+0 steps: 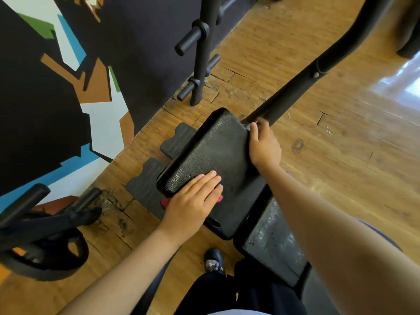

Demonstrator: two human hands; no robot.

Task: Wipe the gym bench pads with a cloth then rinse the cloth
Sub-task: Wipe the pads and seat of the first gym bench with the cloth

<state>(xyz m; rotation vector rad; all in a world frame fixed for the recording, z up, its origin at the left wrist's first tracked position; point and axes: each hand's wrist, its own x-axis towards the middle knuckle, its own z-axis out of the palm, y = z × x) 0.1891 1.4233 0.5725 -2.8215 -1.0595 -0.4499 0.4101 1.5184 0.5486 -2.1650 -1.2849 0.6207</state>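
At far left, a dark wall with angular blue, white, brown and green painted shapes (95, 105) rises behind a black round weight plate (56, 253) resting on the worn wooden plank floor (341, 155). Right of these, a black upright steel rack with short horizontal pegs (202, 53) stands near the wall. In the centre, the black textured vinyl bench pad (216, 151) sits tilted above two black ridged foot plates (159, 167). The left hand (193, 203) lies flat on the pad's near left corner, fingers extended and close together, pressing a red cloth (166, 202) against it; only small red edges of the cloth show, at the wrist side and beyond the fingertips. A second black bench pad with a wet sheen (272, 242) lies nearer the person, towards the bottom edge. The right hand (264, 144) curls over the first pad's far right edge, fingers bent around it, beside the black tubular frame bar (313, 73) running to the upper right.
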